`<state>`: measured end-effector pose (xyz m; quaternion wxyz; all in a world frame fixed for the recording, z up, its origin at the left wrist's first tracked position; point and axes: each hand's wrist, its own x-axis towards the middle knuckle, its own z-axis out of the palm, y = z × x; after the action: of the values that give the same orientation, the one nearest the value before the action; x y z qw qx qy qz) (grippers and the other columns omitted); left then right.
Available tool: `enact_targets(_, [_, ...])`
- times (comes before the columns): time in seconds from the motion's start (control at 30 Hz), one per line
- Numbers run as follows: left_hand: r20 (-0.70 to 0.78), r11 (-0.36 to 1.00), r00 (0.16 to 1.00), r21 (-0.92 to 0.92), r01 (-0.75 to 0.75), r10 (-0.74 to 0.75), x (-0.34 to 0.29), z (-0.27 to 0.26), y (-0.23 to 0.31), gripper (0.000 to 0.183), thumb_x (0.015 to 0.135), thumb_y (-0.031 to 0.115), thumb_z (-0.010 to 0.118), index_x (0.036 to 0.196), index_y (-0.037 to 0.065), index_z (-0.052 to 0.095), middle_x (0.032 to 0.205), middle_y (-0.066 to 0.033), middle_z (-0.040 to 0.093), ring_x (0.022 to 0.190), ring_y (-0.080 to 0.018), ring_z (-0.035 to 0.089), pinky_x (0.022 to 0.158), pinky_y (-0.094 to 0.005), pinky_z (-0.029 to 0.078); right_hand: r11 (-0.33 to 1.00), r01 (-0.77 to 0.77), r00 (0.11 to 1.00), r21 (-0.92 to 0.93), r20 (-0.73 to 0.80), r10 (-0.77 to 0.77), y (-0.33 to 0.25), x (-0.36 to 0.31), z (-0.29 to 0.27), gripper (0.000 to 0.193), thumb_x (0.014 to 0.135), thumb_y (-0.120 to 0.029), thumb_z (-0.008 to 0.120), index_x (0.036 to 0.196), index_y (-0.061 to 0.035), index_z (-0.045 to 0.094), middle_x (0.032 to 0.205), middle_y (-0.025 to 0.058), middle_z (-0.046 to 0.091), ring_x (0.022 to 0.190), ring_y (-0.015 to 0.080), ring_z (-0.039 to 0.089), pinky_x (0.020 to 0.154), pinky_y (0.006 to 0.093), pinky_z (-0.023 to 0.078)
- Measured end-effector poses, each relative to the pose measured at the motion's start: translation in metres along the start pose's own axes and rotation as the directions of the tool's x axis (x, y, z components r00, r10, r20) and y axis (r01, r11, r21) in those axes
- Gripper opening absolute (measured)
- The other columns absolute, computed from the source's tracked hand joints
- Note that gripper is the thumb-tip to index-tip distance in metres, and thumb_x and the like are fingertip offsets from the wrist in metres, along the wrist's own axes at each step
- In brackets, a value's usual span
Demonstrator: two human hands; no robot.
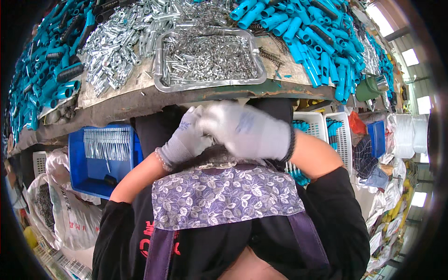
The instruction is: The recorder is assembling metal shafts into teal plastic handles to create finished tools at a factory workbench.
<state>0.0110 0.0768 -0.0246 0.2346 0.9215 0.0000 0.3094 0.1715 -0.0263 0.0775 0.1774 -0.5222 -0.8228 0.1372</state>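
Both hands wear pale grey knitted gloves and meet in front of the bench edge, above my lap. My left hand (186,140) has its fingers bent and closed, pressed against the other hand. Slightly smeared by motion, my right hand (247,130) is curled closed over the left fingertips. Whatever lies between them is hidden by the gloves. Just beyond the hands, a metal tray (163,84) on the bench holds many small shiny pins and springs. Below them hangs the flowered cloth of my apron (224,196).
Blue tubular handles (312,32) heap at the right, more blue handles (46,84) at the left. Silver metal parts (112,51) pile beside the tray. A blue bin (84,175) with metal rods stands low left; white baskets (346,140) hold blue tools at right.
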Motion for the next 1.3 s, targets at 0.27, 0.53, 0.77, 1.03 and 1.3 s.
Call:
enact_targets(0.27, [0.377,0.692,0.766,-0.339,0.638,-0.521,-0.04,-0.031,0.003,0.028,0.077,0.008,0.077,0.1,0.001,0.062,0.094,-0.0143,0.063,0.088,-0.0318,0.064,0.077,-0.0394,0.051,0.918,-0.363,0.907,-0.158,-0.287,0.309,0.144,0.022,-0.056,0.021,0.089,-0.021,0.066,0.108,-0.0113,0.071,0.115,0.0145,0.067,0.114,0.0324,0.06,0.098,0.0438,0.048])
enact_targets(0.53, [0.633,0.615,0.491,-0.031,0.788,-0.598,-0.063,-0.044,0.001,0.026,0.082,0.015,0.062,0.101,-0.001,0.055,0.089,-0.0247,0.065,0.09,-0.0431,0.064,0.077,-0.047,0.049,0.933,-0.222,0.975,-0.282,-0.045,0.218,0.135,0.06,-0.065,0.022,0.084,-0.019,0.068,0.102,-0.0061,0.069,0.104,0.0132,0.065,0.106,0.0323,0.061,0.093,0.0419,0.048])
enact_targets(0.77, [0.569,0.366,0.493,-0.33,0.87,-0.658,-0.049,-0.037,0.005,0.018,0.092,0.016,0.064,0.101,0.001,0.057,0.08,-0.0014,0.053,0.075,-0.0098,0.049,0.069,-0.0284,0.044,0.765,-0.255,0.963,-0.592,-0.088,0.253,0.108,0.072,-0.05,0.026,0.083,-0.028,0.072,0.1,-0.0085,0.07,0.104,0.0133,0.066,0.102,0.032,0.063,0.091,0.0423,0.051])
enact_targets(1.03, [0.539,0.326,0.534,-0.437,0.838,-0.652,-0.038,-0.036,0.008,0.015,0.094,0.015,0.065,0.101,0.004,0.058,0.084,0.0026,0.052,0.075,-0.0045,0.046,0.066,-0.0226,0.041,0.554,-0.461,0.854,-0.694,-0.177,0.489,0.079,0.081,-0.041,0.017,0.085,-0.019,0.064,0.093,-0.0051,0.07,0.096,0.0164,0.069,0.095,0.0309,0.069,0.083,0.0414,0.055])
enact_targets(1.3, [0.468,-0.114,0.545,-0.821,0.56,-0.696,-0.044,-0.056,0.003,0.012,0.091,0.006,0.064,0.102,0.004,0.058,0.084,-0.0012,0.06,0.066,-0.007,0.057,0.059,-0.0223,0.043,0.869,-0.31,0.573,0.387,-0.653,0.495,0.098,0.002,-0.08,0.013,0.092,-0.004,0.057,0.101,-0.0009,0.065,0.096,0.0146,0.07,0.08,0.0244,0.069,0.07,0.0317,0.056])
